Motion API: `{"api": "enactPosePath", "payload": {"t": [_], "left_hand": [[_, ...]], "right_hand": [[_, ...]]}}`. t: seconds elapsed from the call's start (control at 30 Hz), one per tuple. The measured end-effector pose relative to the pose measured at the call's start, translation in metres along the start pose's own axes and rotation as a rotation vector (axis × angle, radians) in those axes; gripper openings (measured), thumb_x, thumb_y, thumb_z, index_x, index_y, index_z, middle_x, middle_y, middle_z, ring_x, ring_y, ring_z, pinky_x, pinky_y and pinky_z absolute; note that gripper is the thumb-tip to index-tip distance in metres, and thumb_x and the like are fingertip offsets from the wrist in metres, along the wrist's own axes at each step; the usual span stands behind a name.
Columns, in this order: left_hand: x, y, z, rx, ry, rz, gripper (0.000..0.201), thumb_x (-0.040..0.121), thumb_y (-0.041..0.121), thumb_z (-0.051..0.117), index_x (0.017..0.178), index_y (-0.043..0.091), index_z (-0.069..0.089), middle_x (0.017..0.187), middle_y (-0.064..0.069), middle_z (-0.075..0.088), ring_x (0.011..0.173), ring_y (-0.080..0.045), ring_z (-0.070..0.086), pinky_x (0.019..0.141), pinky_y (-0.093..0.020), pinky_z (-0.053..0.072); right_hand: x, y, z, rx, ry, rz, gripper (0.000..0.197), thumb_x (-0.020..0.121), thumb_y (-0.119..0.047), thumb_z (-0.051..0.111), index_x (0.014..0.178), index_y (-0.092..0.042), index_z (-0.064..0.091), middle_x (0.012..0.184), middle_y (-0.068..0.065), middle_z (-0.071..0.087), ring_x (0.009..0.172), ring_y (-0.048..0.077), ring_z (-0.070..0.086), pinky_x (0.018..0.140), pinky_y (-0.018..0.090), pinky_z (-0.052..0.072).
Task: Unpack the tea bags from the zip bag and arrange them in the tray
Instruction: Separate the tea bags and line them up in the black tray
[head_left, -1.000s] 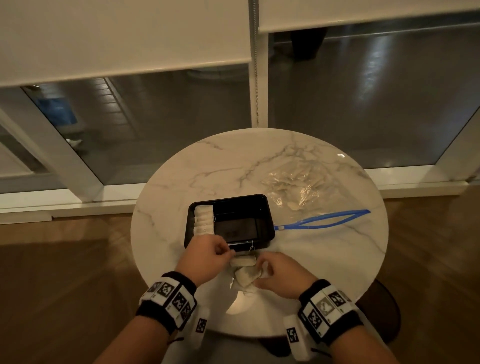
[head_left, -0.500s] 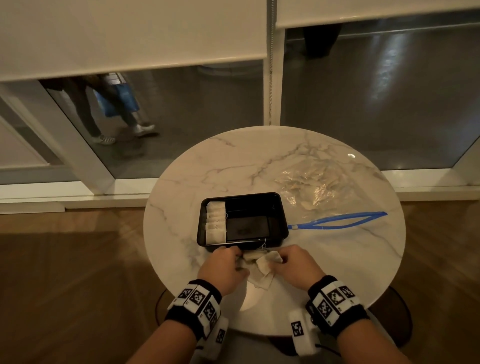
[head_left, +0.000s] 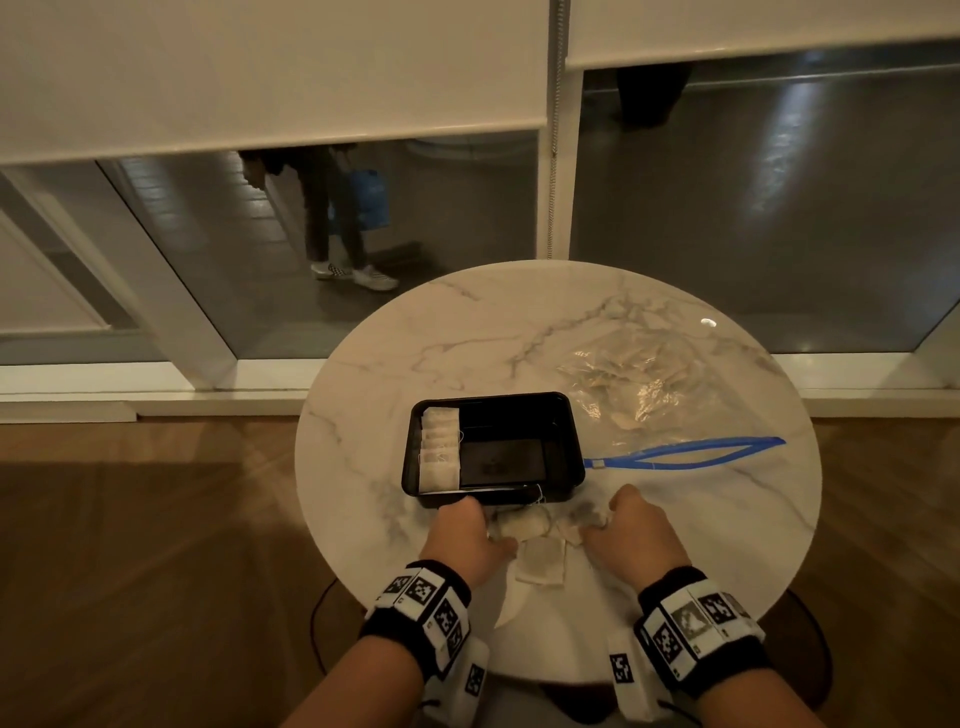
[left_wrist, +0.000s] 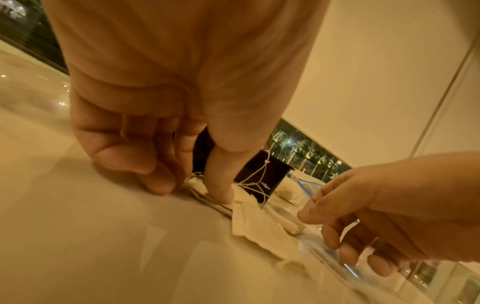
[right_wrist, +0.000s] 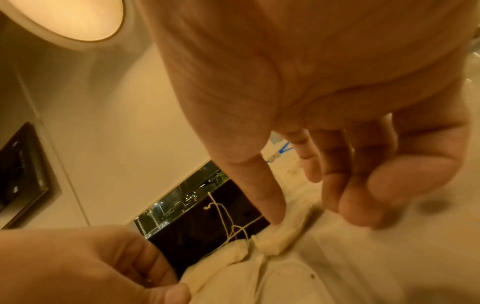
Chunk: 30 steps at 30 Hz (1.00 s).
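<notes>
A black tray sits mid-table with several tea bags lined along its left side. The clear zip bag with its blue zipper lies open to the right. Loose tea bags with tangled strings lie in front of the tray. My left hand pinches one tea bag against the table between thumb and fingertips. My right hand holds another tea bag between thumb and curled fingers.
The round marble table stands against a glass window wall with lowered blinds. Outside the glass a person with a blue bag walks past. Wooden floor surrounds the table; its near edge lies just under my wrists.
My hands have drawn apart, spreading the bundle of tea bags so one lies flat between them. The person outside has walked to the right.
</notes>
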<state>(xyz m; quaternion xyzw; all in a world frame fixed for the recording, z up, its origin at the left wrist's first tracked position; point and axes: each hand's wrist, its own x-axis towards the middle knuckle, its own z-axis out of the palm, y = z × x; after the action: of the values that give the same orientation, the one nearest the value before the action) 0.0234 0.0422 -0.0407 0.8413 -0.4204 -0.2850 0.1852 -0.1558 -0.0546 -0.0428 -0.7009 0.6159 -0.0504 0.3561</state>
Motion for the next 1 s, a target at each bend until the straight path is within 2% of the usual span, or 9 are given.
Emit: {"api": "enactPosePath", "payload": {"t": [0.1, 0.17, 0.27, 0.5, 0.7, 0.77, 0.83, 0.9, 1.0], "left_hand": [[-0.005, 0.004, -0.002, 0.016, -0.019, 0.011, 0.039, 0.080, 0.038, 0.083, 0.093, 0.024, 0.049, 0.085, 0.014, 0.049, 0.089, -0.011, 0.053, 0.073, -0.021, 0.042], [-0.007, 0.007, -0.003, 0.030, -0.028, 0.002, 0.038, 0.079, 0.037, 0.084, 0.086, 0.025, 0.049, 0.082, 0.013, 0.050, 0.086, -0.011, 0.055, 0.070, -0.020, 0.043], [-0.005, 0.008, -0.003, 0.034, -0.066, -0.015, 0.028, 0.081, 0.035, 0.083, 0.082, 0.023, 0.057, 0.087, 0.005, 0.063, 0.085, -0.013, 0.063, 0.075, -0.026, 0.054], [-0.009, 0.010, -0.010, 0.027, -0.080, 0.031, 0.030, 0.087, 0.028, 0.077, 0.071, 0.030, 0.051, 0.074, 0.013, 0.053, 0.074, -0.007, 0.054, 0.070, -0.018, 0.044], [-0.011, 0.013, -0.013, 0.015, -0.113, 0.020, 0.020, 0.088, 0.030, 0.074, 0.078, 0.027, 0.057, 0.077, 0.010, 0.057, 0.078, -0.011, 0.058, 0.070, -0.021, 0.047], [-0.012, 0.012, -0.012, 0.037, -0.111, 0.036, 0.014, 0.088, 0.029, 0.074, 0.083, 0.023, 0.063, 0.077, 0.009, 0.058, 0.079, -0.012, 0.060, 0.069, -0.020, 0.048], [-0.013, 0.010, -0.013, 0.077, -0.111, 0.051, 0.016, 0.089, 0.030, 0.073, 0.080, 0.020, 0.065, 0.071, 0.009, 0.057, 0.075, -0.013, 0.059, 0.058, -0.017, 0.043], [-0.015, 0.010, -0.017, 0.105, -0.134, 0.055, 0.020, 0.089, 0.034, 0.073, 0.086, 0.014, 0.071, 0.074, 0.003, 0.064, 0.072, -0.012, 0.057, 0.057, -0.017, 0.041], [-0.016, 0.012, -0.022, 0.075, -0.148, 0.105, 0.031, 0.090, 0.045, 0.070, 0.091, 0.014, 0.075, 0.089, -0.003, 0.074, 0.077, -0.014, 0.066, 0.069, -0.028, 0.054]], "right_hand": [[-0.005, -0.006, 0.002, -0.063, -0.043, -0.104, 0.023, 0.084, -0.031, 0.074, 0.097, -0.022, 0.057, 0.095, -0.004, 0.061, 0.097, 0.019, 0.063, 0.075, 0.024, 0.045], [-0.009, -0.010, 0.008, -0.079, -0.138, -0.197, 0.037, 0.080, -0.033, 0.079, 0.112, -0.024, 0.062, 0.106, -0.005, 0.062, 0.104, 0.014, 0.061, 0.082, 0.021, 0.046], [-0.015, -0.016, 0.016, -0.147, -0.200, -0.246, 0.066, 0.075, -0.033, 0.084, 0.133, -0.023, 0.055, 0.127, -0.004, 0.059, 0.115, 0.015, 0.057, 0.099, 0.028, 0.048], [-0.018, -0.019, 0.019, -0.205, -0.171, -0.314, 0.041, 0.071, -0.034, 0.084, 0.104, -0.035, 0.059, 0.111, -0.009, 0.060, 0.099, 0.012, 0.060, 0.090, 0.029, 0.052], [-0.016, -0.017, 0.019, -0.193, -0.156, -0.327, 0.009, 0.086, -0.031, 0.073, 0.090, -0.035, 0.067, 0.095, -0.008, 0.064, 0.085, 0.009, 0.063, 0.080, 0.026, 0.053], [-0.015, -0.015, 0.016, -0.184, -0.131, -0.301, 0.016, 0.086, -0.038, 0.074, 0.073, -0.035, 0.064, 0.082, -0.009, 0.063, 0.074, 0.006, 0.061, 0.068, 0.021, 0.047], [-0.016, -0.014, 0.009, -0.127, -0.139, -0.273, 0.030, 0.085, -0.042, 0.075, 0.060, -0.032, 0.062, 0.066, -0.009, 0.056, 0.063, 0.002, 0.053, 0.057, 0.018, 0.037], [-0.017, -0.012, -0.001, -0.058, -0.193, -0.273, 0.031, 0.085, -0.040, 0.075, 0.057, -0.032, 0.064, 0.064, -0.011, 0.055, 0.064, 0.001, 0.051, 0.058, 0.017, 0.035], [-0.017, -0.012, -0.013, 0.146, -0.234, -0.293, 0.014, 0.085, -0.034, 0.077, 0.073, -0.029, 0.076, 0.074, -0.007, 0.070, 0.073, 0.006, 0.063, 0.066, 0.019, 0.045]]}}
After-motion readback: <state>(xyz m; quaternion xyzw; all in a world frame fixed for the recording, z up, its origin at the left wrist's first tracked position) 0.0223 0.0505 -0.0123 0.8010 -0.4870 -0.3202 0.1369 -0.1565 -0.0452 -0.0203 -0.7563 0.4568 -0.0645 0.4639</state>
